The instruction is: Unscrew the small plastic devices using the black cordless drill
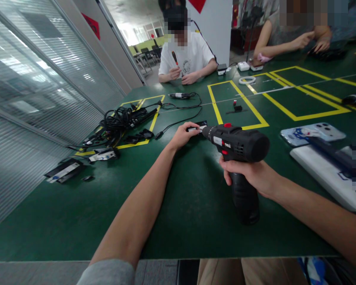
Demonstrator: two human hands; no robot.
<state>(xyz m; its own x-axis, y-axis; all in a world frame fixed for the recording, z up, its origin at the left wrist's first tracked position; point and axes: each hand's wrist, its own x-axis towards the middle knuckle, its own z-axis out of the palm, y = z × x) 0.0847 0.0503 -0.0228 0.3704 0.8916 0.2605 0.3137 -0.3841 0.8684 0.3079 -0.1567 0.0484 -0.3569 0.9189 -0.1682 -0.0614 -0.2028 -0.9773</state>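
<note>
Fingers of right hand point(249, 173) clamped round grip of black drill point(235, 143), held over green table point(180, 229), nose to the left; bit end points at small black part point(202, 123) by left hand point(182, 136); left fingers on that part, can't tell if pinched; cable pile point(121, 120) further left; phone point(313, 133) right of drill.

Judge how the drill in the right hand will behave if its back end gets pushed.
The drill is likely stiff, as it looks hard-cased. It may feel top-heavy, since its bulky body sits above a slimmer handle. An off-centre push could twist it, because the right hand grips it below that body.
</note>
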